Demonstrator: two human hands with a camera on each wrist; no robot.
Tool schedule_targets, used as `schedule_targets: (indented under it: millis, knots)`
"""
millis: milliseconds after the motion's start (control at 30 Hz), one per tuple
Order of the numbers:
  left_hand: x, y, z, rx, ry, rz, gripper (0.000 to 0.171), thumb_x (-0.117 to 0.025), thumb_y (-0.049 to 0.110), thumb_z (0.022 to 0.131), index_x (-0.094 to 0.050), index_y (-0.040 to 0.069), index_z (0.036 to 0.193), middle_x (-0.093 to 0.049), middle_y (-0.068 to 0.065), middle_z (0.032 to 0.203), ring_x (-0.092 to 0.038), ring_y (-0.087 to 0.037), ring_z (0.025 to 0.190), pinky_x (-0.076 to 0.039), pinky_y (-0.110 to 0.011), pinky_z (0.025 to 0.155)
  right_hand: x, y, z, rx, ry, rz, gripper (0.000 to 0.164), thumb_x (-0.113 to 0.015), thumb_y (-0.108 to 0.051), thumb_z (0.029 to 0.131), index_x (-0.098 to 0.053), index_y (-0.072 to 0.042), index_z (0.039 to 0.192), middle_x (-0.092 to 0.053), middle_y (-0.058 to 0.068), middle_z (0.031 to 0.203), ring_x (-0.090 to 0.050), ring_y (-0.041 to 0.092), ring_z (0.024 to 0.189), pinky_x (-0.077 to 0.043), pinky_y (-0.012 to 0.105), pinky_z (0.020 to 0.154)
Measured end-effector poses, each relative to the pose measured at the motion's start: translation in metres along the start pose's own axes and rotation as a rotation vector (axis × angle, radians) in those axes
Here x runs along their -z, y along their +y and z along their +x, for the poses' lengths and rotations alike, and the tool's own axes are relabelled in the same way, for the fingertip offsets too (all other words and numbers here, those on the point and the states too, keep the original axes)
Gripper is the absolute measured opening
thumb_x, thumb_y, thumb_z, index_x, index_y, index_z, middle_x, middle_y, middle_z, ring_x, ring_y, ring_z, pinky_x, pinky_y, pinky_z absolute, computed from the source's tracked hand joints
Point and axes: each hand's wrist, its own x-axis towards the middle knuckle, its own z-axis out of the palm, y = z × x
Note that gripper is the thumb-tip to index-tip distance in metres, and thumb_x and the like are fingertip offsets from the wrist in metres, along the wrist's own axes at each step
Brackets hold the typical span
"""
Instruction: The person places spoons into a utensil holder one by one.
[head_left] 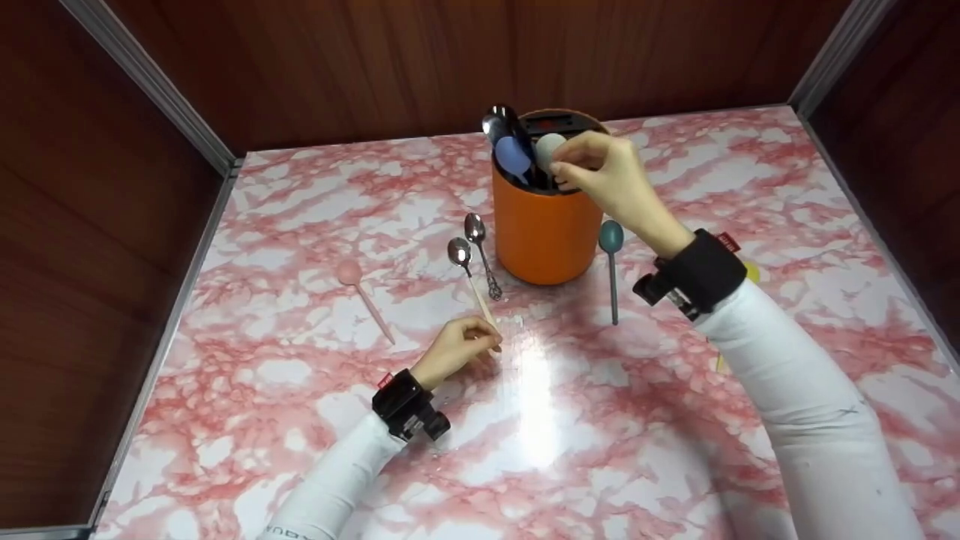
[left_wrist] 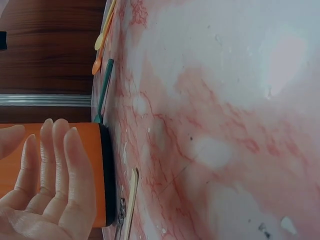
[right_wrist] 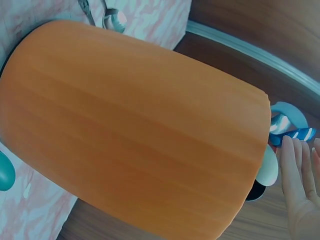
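My right hand (head_left: pixel 611 176) is raised at the rim of an orange utensil holder (head_left: pixel 547 236), its fingertips beside a pale spoon (head_left: pixel 550 146) standing inside. In the right wrist view, that hand's fingers (right_wrist: pixel 294 170) look straight and hold nothing. A blue-violet spoon (head_left: pixel 513 156) and a shiny dark utensil (head_left: pixel 517 131) also stand in the holder. Low over the table, my left hand (head_left: pixel 459 346) is near the handle end of a metal spoon with a cream handle (head_left: pixel 460 253). Its relaxed fingers (left_wrist: pixel 75 165) hold nothing in the left wrist view.
An ornate metal spoon (head_left: pixel 475 229) lies left of the holder, and a pink spoon (head_left: pixel 349 273) farther left. To the right lies a teal spoon (head_left: pixel 612 238). A yellow spoon (head_left: pixel 752 271) is partly hidden by the right arm. Wooden panels (head_left: pixel 465 67) border the marbled table.
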Motion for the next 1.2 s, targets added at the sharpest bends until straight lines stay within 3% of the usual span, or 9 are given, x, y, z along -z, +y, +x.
schedule_targets:
  millis: [133, 400, 633, 867, 967, 1200]
  knots:
    - [0.001, 0.0, 0.0, -0.01, 0.0, -0.011, 0.017, -0.059, 0.001, 0.092, -0.061, -0.013, 0.101, -0.066, -0.004, 0.082, -0.066, -0.032, 0.073, -0.059, -0.046, 0.065, -0.001, -0.001, -0.006, -0.005, -0.016, 0.004, 0.013, -0.066, 0.003, 0.09, -0.066, 0.011, 0.099, -0.069, 0.01, 0.089, -0.065, 0.006, 0.074, -0.057, 0.018, 0.07]
    - [0.001, -0.003, 0.001, -0.009, -0.002, -0.041, 0.016, -0.058, -0.001, 0.092, -0.059, -0.015, 0.1, -0.066, -0.004, 0.08, -0.066, -0.029, 0.072, -0.059, -0.049, 0.066, -0.003, -0.002, -0.017, 0.029, -0.078, -0.016, 0.015, -0.066, 0.001, 0.09, -0.066, 0.013, 0.1, -0.068, 0.017, 0.091, -0.067, 0.012, 0.075, -0.057, 0.021, 0.072]
    - [0.001, -0.002, 0.001, 0.013, -0.005, -0.061, 0.016, -0.057, 0.0, 0.092, -0.059, -0.014, 0.1, -0.065, -0.004, 0.08, -0.066, -0.023, 0.066, -0.06, -0.047, 0.065, -0.009, 0.001, -0.027, 0.027, -0.102, 0.075, 0.012, -0.065, 0.006, 0.089, -0.065, 0.014, 0.098, -0.067, 0.025, 0.091, -0.068, 0.014, 0.076, -0.058, 0.022, 0.072]
    - [0.001, -0.001, 0.002, 0.007, 0.001, -0.048, 0.016, -0.057, -0.001, 0.092, -0.059, -0.014, 0.1, -0.065, -0.002, 0.08, -0.064, -0.017, 0.066, -0.06, -0.04, 0.063, -0.016, 0.007, -0.037, 0.016, -0.128, 0.104, 0.013, -0.065, 0.009, 0.088, -0.064, 0.017, 0.098, -0.067, 0.021, 0.089, -0.068, 0.012, 0.075, -0.058, 0.022, 0.07]
    - [0.001, 0.0, 0.002, 0.005, 0.006, -0.044, 0.016, -0.057, -0.001, 0.092, -0.059, -0.014, 0.1, -0.065, -0.002, 0.079, -0.063, -0.014, 0.065, -0.06, -0.037, 0.063, -0.018, 0.011, -0.043, 0.003, -0.153, 0.1, 0.014, -0.064, 0.009, 0.088, -0.063, 0.017, 0.099, -0.066, 0.026, 0.09, -0.068, 0.016, 0.075, -0.058, 0.023, 0.071]
    - [0.001, 0.001, 0.002, 0.025, 0.025, -0.059, 0.014, -0.057, -0.001, 0.091, -0.06, -0.012, 0.098, -0.066, -0.005, 0.079, -0.063, -0.017, 0.064, -0.059, -0.038, 0.062, -0.023, 0.024, -0.055, -0.018, -0.185, 0.072, 0.013, -0.064, 0.009, 0.088, -0.064, 0.016, 0.099, -0.067, 0.025, 0.089, -0.066, 0.009, 0.073, -0.057, 0.022, 0.07]
